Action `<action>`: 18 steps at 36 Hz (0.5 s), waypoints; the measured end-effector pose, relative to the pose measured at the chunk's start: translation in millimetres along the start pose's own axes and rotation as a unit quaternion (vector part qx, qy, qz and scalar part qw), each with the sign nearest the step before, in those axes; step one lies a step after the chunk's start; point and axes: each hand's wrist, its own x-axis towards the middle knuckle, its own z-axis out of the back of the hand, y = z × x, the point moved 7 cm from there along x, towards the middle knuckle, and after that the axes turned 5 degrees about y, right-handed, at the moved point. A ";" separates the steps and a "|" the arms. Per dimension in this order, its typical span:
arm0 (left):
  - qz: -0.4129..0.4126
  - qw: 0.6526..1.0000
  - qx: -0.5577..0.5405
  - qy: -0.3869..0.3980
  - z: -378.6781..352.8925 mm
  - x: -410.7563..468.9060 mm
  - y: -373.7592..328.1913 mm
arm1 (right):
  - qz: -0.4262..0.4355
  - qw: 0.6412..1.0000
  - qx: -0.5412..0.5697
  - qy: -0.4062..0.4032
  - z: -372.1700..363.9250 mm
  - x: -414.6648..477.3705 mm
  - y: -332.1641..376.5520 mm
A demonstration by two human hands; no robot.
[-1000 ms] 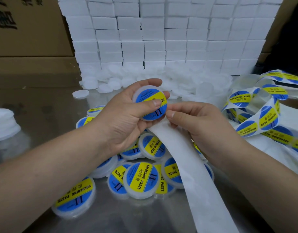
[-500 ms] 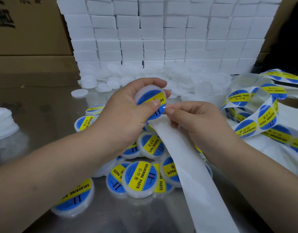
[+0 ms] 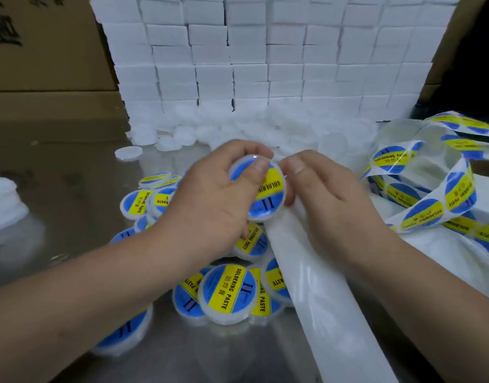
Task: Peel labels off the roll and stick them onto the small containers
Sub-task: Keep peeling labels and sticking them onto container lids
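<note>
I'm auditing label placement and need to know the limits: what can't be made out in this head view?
- Held container: the thumb of the left hand covers part of its label.
- Right hand: seen from the back, so any pinch on the backing strip is hidden.
- Lower-left container: mostly under the left forearm.
- Label strip: cut by the right edge.
- Cardboard box: print cut by the left edge.

Labels (image 3: 268, 189): blue discs, yellow diagonal band, black lettering. Container (image 3: 261, 219): translucent white. Backing strip (image 3: 320, 299): plain white. Stacked boxes (image 3: 265, 51): white. Cartons (image 3: 44, 51): brown. Table (image 3: 72, 203): grey, glossy.
</note>
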 end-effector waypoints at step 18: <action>-0.012 0.991 0.127 -0.040 25.3 24.1 -1.1 | 0.014 0.998 -0.057 -0.019 3.6 -1.0 -0.3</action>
